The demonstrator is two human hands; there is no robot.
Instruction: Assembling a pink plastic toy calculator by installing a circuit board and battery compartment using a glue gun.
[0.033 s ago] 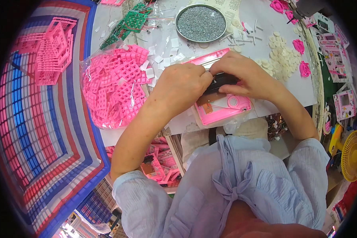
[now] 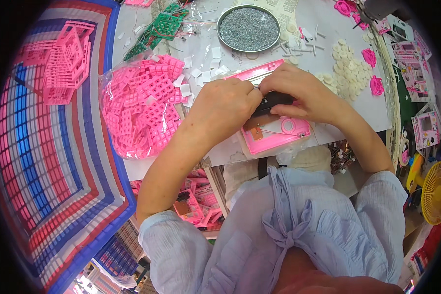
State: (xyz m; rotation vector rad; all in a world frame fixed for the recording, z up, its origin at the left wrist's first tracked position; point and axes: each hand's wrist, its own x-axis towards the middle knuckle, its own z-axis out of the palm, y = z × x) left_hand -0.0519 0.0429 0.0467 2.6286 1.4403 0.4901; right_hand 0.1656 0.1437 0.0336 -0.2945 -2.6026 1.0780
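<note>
A pink plastic housing [image 2: 274, 145] lies in front of me at the table's near edge, with thin wires and a brown board [image 2: 256, 132] inside it. Over its middle sits a dark black part [image 2: 278, 99], partly covered by my fingers. My right hand [image 2: 306, 93] grips this part, thumb on the near side and fingers bent over the far side. From the left, my left hand [image 2: 226, 107] reaches the same spot with its fingers curled and pressed together. Its fingertips meet those of the right hand, and what they pinch is hidden.
Left of the hands stands a clear bag [image 2: 142, 108] of pink button pieces. Beyond them is a round tin [image 2: 248, 28] of small metal screws. White discs [image 2: 348, 68] lie to the right, green circuit boards [image 2: 164, 27] far left. A striped cover [image 2: 90, 122] borders the table's left side.
</note>
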